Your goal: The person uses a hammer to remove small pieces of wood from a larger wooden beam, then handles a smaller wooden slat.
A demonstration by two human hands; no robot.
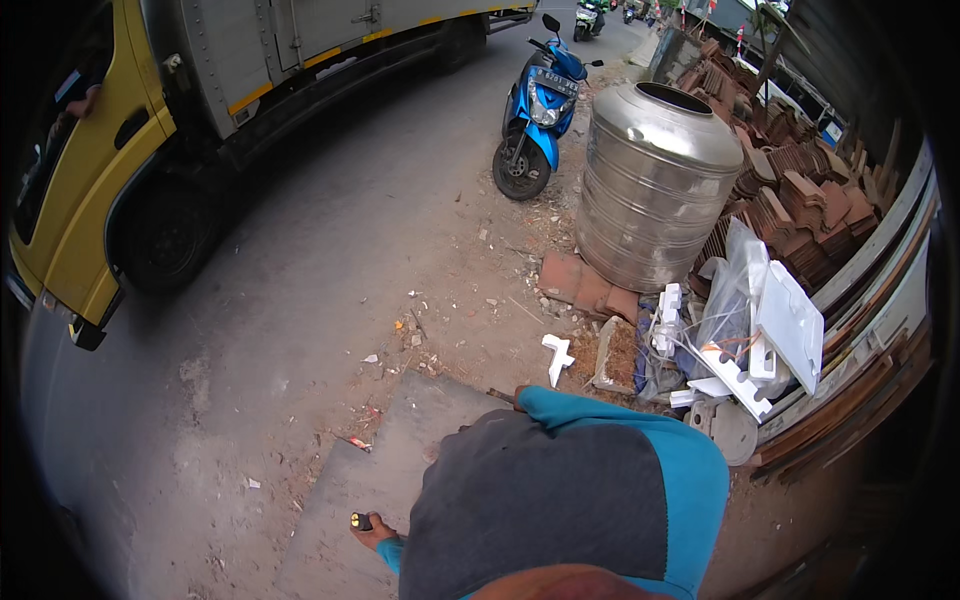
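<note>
My left hand (374, 531) is closed around a small black-and-yellow object (360, 521), whose kind I cannot make out. It is low on the left, above a flat grey slab or board (420, 405). My right hand (519, 398) shows only in part at the end of a teal sleeve, beyond my dark grey shirt front. A thin dark piece (500, 396) juts out to the left of it. My torso hides the fingers of that hand and much of the grey surface.
A yellow truck (85, 230) with a grey cargo box stands on the road at left. Ahead are a blue scooter (545, 105) and a steel tank (655, 190). Roof tiles (800, 215), white foam pieces (790, 320) and long planks (860, 400) lie at right.
</note>
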